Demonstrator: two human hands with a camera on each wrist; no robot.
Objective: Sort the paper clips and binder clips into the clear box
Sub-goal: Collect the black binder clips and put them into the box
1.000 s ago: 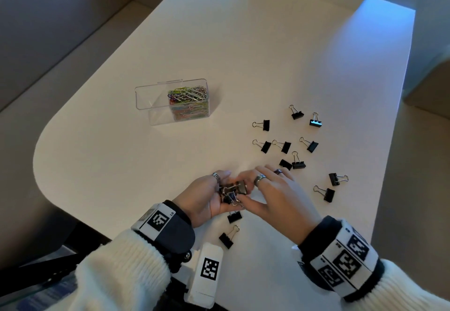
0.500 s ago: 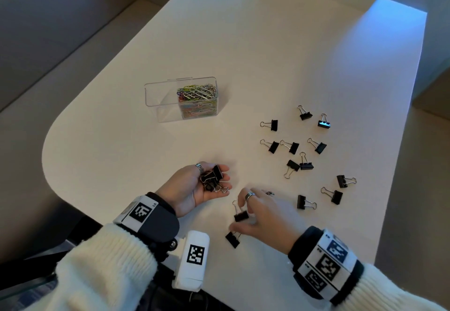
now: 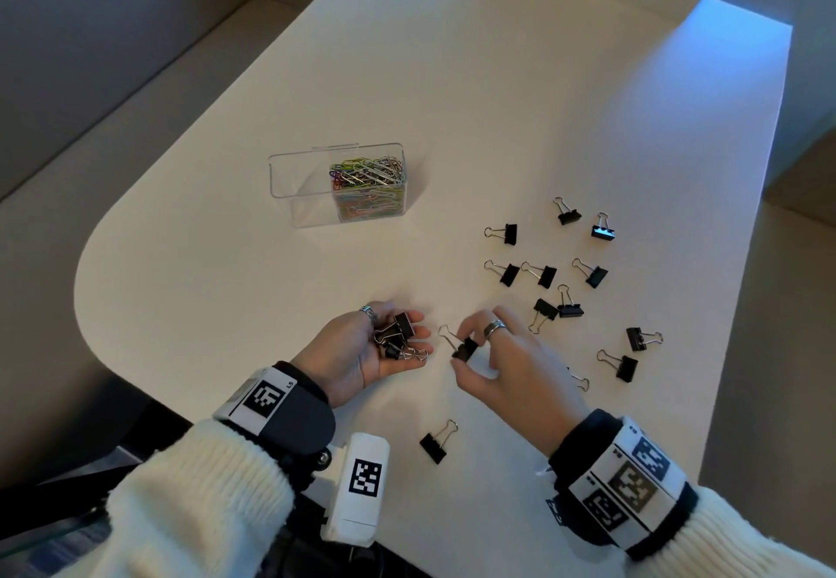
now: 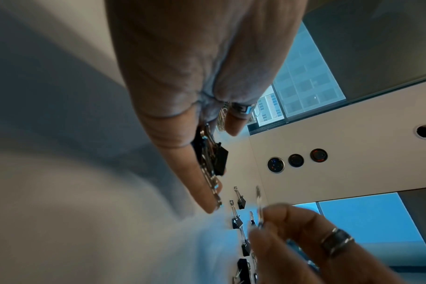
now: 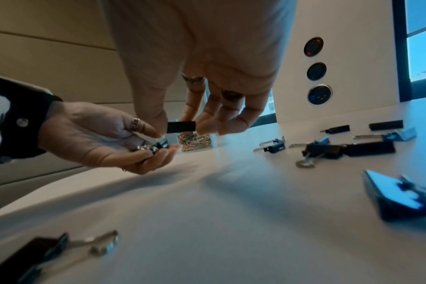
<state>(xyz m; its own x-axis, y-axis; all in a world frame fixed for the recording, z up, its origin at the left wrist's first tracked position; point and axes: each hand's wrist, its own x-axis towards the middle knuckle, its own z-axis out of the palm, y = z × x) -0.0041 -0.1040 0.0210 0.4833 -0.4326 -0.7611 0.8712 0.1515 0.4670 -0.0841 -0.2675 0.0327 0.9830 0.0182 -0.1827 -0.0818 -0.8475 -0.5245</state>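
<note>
The clear box (image 3: 289, 188) stands at mid-left of the white table, its right half filled with coloured paper clips (image 3: 368, 188). My left hand (image 3: 393, 340) lies palm up near the front edge. Several black binder clips (image 3: 404, 325) rest on its straight fingers. Just right of it, my right hand (image 3: 468, 351) pinches one black binder clip (image 3: 461, 349) between thumb and fingers, its wire handle pointing at the left palm. In the right wrist view the pinched clip (image 5: 181, 126) hangs just above the left hand's fingers (image 5: 158, 155). Several loose binder clips (image 3: 547, 276) lie scattered to the right.
One binder clip (image 3: 434, 446) lies alone near the front edge, between my wrists. A white device with a black marker (image 3: 362, 487) hangs at the table's front edge. The table's rounded corner (image 3: 90, 306) is at the left. A wall panel with three round buttons (image 5: 316, 71) stands behind the table.
My right hand has lifted a binder clip off the table near the front edge and moved it up beside the left palm. The left hand has barely moved.
</note>
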